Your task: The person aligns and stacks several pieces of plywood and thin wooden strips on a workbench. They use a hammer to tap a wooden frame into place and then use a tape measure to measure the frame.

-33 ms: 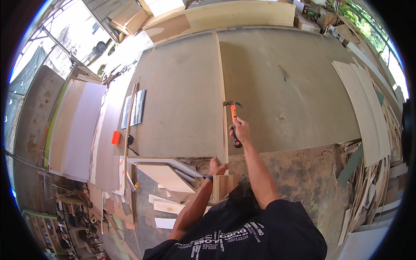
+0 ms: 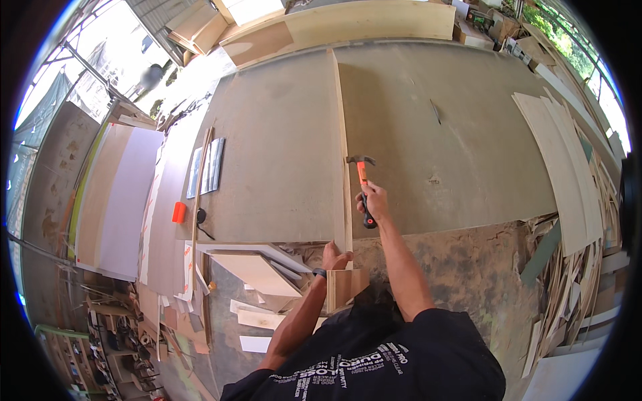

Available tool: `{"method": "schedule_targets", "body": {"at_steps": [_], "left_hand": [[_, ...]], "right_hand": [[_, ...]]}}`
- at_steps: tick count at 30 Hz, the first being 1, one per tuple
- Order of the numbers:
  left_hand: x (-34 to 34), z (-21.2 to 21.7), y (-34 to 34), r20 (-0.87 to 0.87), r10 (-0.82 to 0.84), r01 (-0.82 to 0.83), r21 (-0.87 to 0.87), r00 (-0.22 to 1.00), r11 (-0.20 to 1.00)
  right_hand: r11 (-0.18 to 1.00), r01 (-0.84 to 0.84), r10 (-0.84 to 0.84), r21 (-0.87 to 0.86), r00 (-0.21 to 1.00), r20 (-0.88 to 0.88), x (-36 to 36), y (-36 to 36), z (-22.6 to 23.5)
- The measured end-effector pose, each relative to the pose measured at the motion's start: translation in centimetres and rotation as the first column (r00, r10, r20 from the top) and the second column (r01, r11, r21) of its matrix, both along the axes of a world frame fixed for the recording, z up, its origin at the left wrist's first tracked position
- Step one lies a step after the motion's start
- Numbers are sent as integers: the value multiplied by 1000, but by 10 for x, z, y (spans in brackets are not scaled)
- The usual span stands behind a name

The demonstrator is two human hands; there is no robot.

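A claw hammer [image 2: 362,170] with an orange and black handle is in my right hand [image 2: 374,201], its fingers wrapped round the grip. The hammer head is beside a long, narrow wooden board [image 2: 341,123] that stands on edge across the large worktable [image 2: 281,134]. My left hand [image 2: 336,256] is closed round the near end of this board at the table's front edge. Just below that hand, close to my body, is a short wooden piece [image 2: 344,286] at the board's end. Any nail under the hammer is too small to make out.
An orange block [image 2: 178,212], a black tape measure [image 2: 201,216] and shiny sheets [image 2: 212,166] lie at the left. Offcuts [image 2: 257,271] are below the front edge. Thin panels [image 2: 558,167] are stacked at the right, and a long plywood piece [image 2: 374,23] lies at the back.
The hammer and my right hand have shifted very slightly to the right. The short wooden piece near my body has moved a little. My left hand stays in place.
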State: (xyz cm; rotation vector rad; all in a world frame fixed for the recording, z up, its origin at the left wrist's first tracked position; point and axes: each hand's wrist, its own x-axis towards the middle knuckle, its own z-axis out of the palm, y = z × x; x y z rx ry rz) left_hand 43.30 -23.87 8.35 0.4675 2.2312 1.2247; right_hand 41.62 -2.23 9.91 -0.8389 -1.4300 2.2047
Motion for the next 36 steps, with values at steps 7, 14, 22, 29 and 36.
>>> {"method": "schedule_targets", "body": {"at_steps": [7, 14, 22, 29, 36], "left_hand": [[9, 5, 5, -30, 11, -10, 49, 999, 999], [10, 22, 10, -53, -28, 27, -11, 998, 1000], [7, 8, 4, -74, -1, 2, 17, 997, 1000], [-9, -19, -17, -132, -12, -2, -100, 991, 995], [-9, 0, -14, -95, -27, 9, -182, 995, 983]], "right_hand": [[941, 302, -269, -155, 942, 201, 53, -42, -11], [973, 216, -197, -79, 961, 196, 39, -60, -30], [908, 414, -384, -73, 888, 254, 29, -56, 4], [998, 19, -26, 61, 993, 119, 43, -40, -7], [989, 4, -29, 146, 985, 171, 20, -68, -54]]}}
